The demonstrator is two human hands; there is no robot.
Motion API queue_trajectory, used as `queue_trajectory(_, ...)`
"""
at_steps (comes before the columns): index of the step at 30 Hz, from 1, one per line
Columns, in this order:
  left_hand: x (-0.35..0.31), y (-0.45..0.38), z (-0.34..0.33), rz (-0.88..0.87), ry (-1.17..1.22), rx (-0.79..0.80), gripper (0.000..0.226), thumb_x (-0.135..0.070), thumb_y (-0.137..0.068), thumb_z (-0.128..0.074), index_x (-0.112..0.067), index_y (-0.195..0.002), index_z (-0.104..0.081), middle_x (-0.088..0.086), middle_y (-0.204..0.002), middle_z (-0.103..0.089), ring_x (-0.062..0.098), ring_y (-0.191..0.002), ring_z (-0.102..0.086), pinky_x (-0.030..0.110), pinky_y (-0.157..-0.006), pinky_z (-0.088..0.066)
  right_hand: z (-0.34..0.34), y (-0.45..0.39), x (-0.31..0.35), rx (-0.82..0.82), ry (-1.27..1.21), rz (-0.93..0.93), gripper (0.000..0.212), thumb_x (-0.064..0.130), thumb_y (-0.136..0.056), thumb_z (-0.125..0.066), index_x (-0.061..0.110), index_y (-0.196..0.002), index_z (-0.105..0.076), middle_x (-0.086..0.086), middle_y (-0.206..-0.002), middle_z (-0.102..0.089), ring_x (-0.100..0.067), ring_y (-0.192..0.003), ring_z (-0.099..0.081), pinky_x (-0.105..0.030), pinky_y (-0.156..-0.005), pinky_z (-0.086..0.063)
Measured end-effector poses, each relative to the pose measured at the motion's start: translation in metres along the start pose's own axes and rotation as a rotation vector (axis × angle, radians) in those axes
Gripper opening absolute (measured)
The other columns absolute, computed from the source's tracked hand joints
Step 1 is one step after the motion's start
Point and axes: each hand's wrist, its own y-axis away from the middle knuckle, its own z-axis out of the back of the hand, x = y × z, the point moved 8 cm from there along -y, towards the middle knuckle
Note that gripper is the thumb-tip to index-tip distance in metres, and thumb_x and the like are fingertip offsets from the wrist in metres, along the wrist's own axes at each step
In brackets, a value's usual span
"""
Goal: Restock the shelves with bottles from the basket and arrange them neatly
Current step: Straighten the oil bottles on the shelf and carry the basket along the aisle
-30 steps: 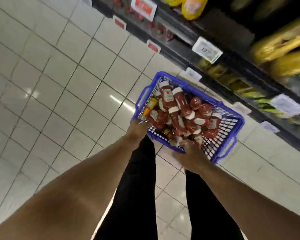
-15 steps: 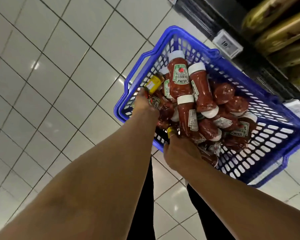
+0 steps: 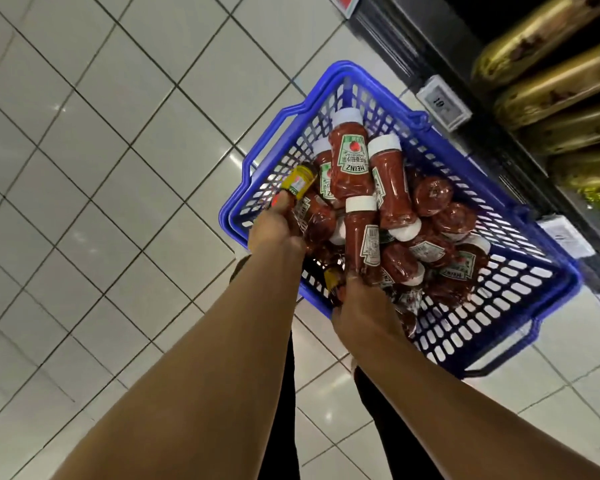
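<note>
a floor of pale square tiles [image 3: 94, 188] is seen from above, with a dark shelf unit [image 3: 461, 60] running along the right edge. gold-wrapped packages [image 3: 551, 74] are stacked on the shelf, and a white price tag [image 3: 443, 107] marked "10" is fixed to its front rail. a blue plastic basket [image 3: 492, 299] stands on the floor just beside the shelf, its two handles folded down against the rim. the basket is heaped with red heinz ketchup bottles [image 3: 351, 164] with white caps, lying criss-crossed on their sides. both bare forearms are stretched down into the near corner of the basket. the left hand [image 3: 278, 233] is curled around a small bottle with a yellow label [image 3: 57, 180], held up at the left rim of the basket; only the bottle's upper part is shown past the fingers. the right hand [image 3: 362, 306] is lowered among the bottles at the near side, its fingers bent down and buried in the pile beside a ketchup bottle [image 3: 362, 244]; whether anything is gripped cannot be told. a second small bottle with a yellow label [image 3: 332, 277] is seen just beside that hand, between the two wrists. black trouser legs [image 3: 281, 410] are seen below the arms.
</note>
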Motion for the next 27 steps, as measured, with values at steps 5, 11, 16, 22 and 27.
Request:
queue_trajectory(5, -0.004, 0.049, 0.022, -0.187, -0.042, 0.208, 0.048, -0.007, -0.087, -0.071, -0.006, -0.133, -0.060, 0.012, -0.124, -0.071, 0.029, -0.112, -0.070, 0.044, -0.094, -0.058, 0.036, 0.040, -0.040, -0.158, -0.365, 0.007, 0.021, 0.026, -0.077, -0.082, 0.032, -0.080, -0.062, 0.022, -0.064, -0.061, 0.010, -0.069, -0.064, -0.005, -0.049, -0.038)
queue_trajectory(11, -0.013, 0.126, 0.026, -0.134, -0.039, 0.422, 0.020, -0.032, -0.096, -0.064, -0.015, -0.101, -0.073, 0.006, -0.104, -0.071, 0.016, -0.084, -0.067, 0.025, -0.070, -0.055, 0.104, 0.109, -0.073, -0.328, -0.507, 0.090, 0.025, 0.032, -0.074, -0.086, 0.030, -0.097, -0.076, 0.029, -0.079, -0.066, 0.022, -0.084, -0.059, 0.001, -0.056, -0.041)
queue_trajectory(16, -0.027, 0.237, -0.013, 0.045, -0.073, 0.647, 0.046, -0.051, -0.105, -0.042, -0.012, -0.091, -0.061, 0.007, -0.095, -0.060, 0.024, -0.087, -0.066, 0.043, -0.075, -0.060, 0.207, 0.191, -0.067, -0.373, -0.681, 0.203, 0.029, 0.052, -0.067, -0.075, 0.049, -0.096, -0.074, 0.021, -0.086, -0.075, 0.004, -0.079, -0.069, -0.011, -0.064, -0.053)
queue_trajectory(22, -0.059, 0.392, -0.046, 0.216, -0.238, 0.988, 0.054, -0.052, -0.104, -0.037, -0.007, -0.095, -0.065, 0.017, -0.106, -0.071, 0.045, -0.111, -0.066, 0.066, -0.088, -0.050, 0.355, 0.304, 0.009, -0.506, -0.756, 0.453, 0.020, 0.030, -0.070, -0.077, 0.043, -0.085, -0.077, 0.022, -0.066, -0.070, 0.009, -0.058, -0.059, -0.008, -0.058, -0.045)
queue_trajectory(27, -0.099, 0.517, -0.078, 0.229, -0.378, 1.338, 0.049, -0.049, -0.105, -0.038, -0.010, -0.110, -0.067, 0.016, -0.146, -0.055, 0.046, -0.141, -0.041, 0.081, -0.108, -0.021, 0.450, 0.392, 0.082, -0.534, -0.828, 0.674, 0.024, -0.002, -0.077, -0.075, 0.019, -0.090, -0.074, 0.015, -0.083, -0.076, 0.000, -0.074, -0.065, -0.020, -0.072, -0.052)
